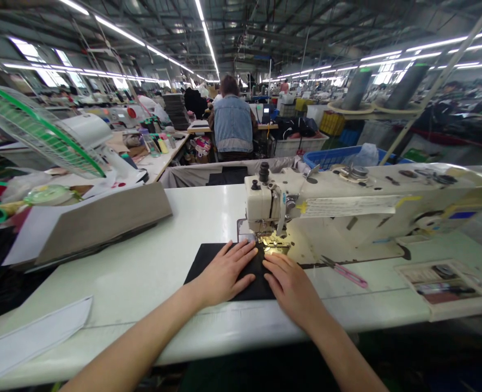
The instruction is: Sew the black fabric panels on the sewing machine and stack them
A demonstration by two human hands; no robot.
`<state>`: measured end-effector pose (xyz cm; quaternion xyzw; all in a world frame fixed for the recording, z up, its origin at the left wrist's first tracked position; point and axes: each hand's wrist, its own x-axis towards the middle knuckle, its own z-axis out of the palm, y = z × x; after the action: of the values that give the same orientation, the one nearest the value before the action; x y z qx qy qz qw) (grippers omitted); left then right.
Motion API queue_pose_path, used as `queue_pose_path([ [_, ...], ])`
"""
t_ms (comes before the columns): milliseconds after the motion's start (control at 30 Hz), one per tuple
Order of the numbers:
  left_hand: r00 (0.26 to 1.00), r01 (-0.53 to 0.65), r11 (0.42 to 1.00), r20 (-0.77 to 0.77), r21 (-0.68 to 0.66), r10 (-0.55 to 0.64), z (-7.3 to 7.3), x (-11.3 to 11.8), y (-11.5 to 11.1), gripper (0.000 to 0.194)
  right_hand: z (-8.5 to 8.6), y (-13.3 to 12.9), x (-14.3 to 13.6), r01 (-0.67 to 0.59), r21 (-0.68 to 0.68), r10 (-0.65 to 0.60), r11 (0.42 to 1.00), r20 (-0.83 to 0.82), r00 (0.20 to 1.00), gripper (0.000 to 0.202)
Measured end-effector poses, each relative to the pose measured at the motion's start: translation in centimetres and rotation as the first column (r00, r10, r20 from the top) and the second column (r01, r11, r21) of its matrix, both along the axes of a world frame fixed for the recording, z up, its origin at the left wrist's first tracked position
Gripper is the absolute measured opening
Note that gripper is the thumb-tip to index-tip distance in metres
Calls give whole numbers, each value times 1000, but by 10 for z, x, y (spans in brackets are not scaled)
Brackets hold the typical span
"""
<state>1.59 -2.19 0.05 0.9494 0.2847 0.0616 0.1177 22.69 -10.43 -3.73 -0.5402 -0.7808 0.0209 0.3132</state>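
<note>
A black fabric piece [202, 264] lies flat on the pale table, its far right part by the needle area of a white sewing machine [347, 190]. Across its middle rests my left hand [230, 269], palm down with fingers stretched forward and the thumb out to the right. My right hand [290, 280] is at the fabric's right edge, just in front of the lit needle plate [276, 245]; its fingers lie forward on the cloth. Pink-handled thread snips [349, 274] lie right of my right hand. The needle tip is too small to make out.
Left on the table are a stack of grey-brown panels [105, 226] and a white strip [36, 340]. A fan [40, 130] stands behind them. At the right sits a small tool tray [449, 286]. Ahead, a person in a denim vest [232, 122] sits facing away.
</note>
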Motion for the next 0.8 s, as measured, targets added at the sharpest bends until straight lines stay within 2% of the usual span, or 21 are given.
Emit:
queue_pose_path([
  [300, 999, 15, 1000, -31, 5, -15, 7, 1, -1, 60, 3, -1, -3, 6, -6, -6, 1000, -26, 1000, 27],
  [500, 1000, -14, 999, -4, 52, 15, 6, 3, -1, 58, 3, 6, -2, 19, -30, -19, 999, 2, 1000, 32],
  [800, 999, -11, 1000, -31, 23, 12, 3, 2, 3, 59, 1, 10, -2, 19, -19, -19, 1000, 10, 1000, 32],
])
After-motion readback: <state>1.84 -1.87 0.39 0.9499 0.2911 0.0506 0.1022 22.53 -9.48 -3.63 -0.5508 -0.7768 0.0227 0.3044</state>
